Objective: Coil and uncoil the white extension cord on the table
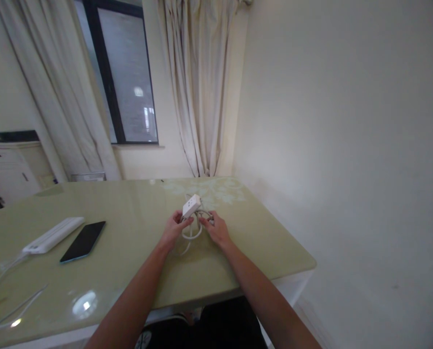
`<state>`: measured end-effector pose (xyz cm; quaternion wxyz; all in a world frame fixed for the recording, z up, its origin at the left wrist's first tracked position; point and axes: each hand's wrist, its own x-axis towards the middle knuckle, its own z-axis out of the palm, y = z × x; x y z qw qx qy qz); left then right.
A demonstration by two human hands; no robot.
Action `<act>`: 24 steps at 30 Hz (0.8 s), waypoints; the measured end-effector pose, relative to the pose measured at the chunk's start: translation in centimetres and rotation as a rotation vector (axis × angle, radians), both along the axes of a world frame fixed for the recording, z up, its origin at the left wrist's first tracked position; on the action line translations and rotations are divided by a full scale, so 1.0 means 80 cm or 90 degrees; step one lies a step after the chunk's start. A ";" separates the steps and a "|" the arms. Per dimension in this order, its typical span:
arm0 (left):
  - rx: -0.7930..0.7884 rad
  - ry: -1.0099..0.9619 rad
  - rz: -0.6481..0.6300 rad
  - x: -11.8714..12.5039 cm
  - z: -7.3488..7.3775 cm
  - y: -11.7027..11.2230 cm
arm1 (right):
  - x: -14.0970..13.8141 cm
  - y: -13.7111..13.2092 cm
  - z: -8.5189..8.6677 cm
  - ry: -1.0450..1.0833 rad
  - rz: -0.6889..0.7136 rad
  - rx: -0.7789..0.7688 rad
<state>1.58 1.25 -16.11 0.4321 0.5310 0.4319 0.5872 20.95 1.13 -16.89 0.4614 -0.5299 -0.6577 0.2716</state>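
Note:
A small white power adapter block (pixel 191 205) with a coiled white cable (pixel 193 230) is held over the green glass table (pixel 136 271). My left hand (pixel 173 229) is closed on the block's lower end, thumb against its side. Right of it, my right hand (pixel 216 229) pinches the cable loops between curled fingers. The loops hang between the two hands and touch the tabletop.
A white power strip (pixel 53 235) lies at the left with its cord trailing toward the table's near edge. A black phone (pixel 83 241) lies flat beside it. A wall runs close along the table's right side; curtains and a window stand behind.

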 end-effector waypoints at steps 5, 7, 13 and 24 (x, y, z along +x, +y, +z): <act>0.013 -0.022 -0.040 -0.001 -0.002 -0.002 | 0.001 0.003 0.003 0.188 0.132 0.004; 0.011 -0.057 -0.063 -0.002 -0.006 0.000 | 0.001 0.006 0.004 0.262 0.178 -0.031; -0.014 -0.238 -0.093 -0.003 -0.006 0.002 | -0.002 0.008 0.009 0.416 0.166 -0.070; 0.031 -0.101 0.157 -0.023 -0.001 0.008 | 0.005 0.005 0.013 0.432 0.194 -0.007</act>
